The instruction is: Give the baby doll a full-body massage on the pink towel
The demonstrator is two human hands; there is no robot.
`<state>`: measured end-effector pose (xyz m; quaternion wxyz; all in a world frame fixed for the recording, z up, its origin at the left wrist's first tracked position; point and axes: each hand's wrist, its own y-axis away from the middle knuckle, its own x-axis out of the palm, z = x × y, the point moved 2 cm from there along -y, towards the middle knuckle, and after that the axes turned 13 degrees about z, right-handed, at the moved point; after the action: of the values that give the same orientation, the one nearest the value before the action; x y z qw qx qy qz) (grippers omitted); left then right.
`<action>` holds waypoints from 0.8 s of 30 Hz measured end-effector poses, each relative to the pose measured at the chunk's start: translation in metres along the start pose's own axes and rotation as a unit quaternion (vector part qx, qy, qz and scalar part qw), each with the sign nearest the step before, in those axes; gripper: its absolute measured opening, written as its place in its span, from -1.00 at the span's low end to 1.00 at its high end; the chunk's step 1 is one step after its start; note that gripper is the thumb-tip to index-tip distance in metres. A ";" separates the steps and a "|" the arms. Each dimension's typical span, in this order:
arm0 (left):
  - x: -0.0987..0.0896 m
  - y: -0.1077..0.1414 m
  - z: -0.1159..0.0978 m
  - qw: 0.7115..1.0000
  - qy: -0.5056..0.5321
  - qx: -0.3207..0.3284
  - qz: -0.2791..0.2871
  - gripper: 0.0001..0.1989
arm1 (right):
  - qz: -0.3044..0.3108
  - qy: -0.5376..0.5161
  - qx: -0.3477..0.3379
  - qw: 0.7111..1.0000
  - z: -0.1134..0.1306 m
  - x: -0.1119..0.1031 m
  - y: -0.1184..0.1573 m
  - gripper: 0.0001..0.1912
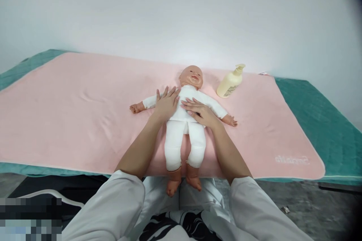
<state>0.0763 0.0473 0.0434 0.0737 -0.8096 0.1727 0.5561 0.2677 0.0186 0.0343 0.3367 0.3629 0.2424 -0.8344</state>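
A baby doll (185, 115) with a white cloth body lies on its back on a pink blanket (85, 120). Its head points away from me, and its feet reach over the near edge. My left hand (167, 103) rests flat with spread fingers at the doll's shoulder and upper chest on the left. Across the right side of the chest lies my right hand (199, 111), its fingers stretched out toward the middle. Neither hand grips anything. The doll's arms stretch out to both sides.
A pale yellow pump bottle (230, 83) leans on the blanket, right of the doll's head. Beneath the blanket, a green quilted cover (322, 116) shows at both ends. A white wall (169, 15) stands behind. Below the near edge, a pale curved bar (51, 192) shows at left.
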 end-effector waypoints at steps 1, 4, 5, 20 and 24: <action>0.000 0.000 0.000 1.000 0.001 0.000 0.001 -0.43 | -0.013 0.009 0.017 1.000 -0.003 0.001 -0.001 -0.56; -0.001 0.001 -0.002 1.000 0.004 -0.004 0.001 -0.43 | -0.051 0.034 0.079 0.995 -0.012 0.002 -0.002 -0.52; -0.001 0.001 -0.002 1.000 0.005 -0.005 0.002 -0.43 | -0.061 0.041 0.100 0.992 -0.015 0.002 -0.003 -0.51; -0.002 0.001 -0.003 1.000 0.005 -0.020 0.011 -0.44 | -0.110 0.150 0.331 0.925 -0.019 -0.004 0.001 -0.47; -0.001 0.001 -0.002 1.000 0.013 -0.022 0.010 -0.44 | -0.105 0.155 0.338 0.922 -0.019 -0.003 0.001 -0.47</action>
<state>0.0777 0.0460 0.0455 0.0479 -0.8165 0.1699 0.5497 0.2786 0.0311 0.0250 0.0626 0.5521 0.0315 -0.8308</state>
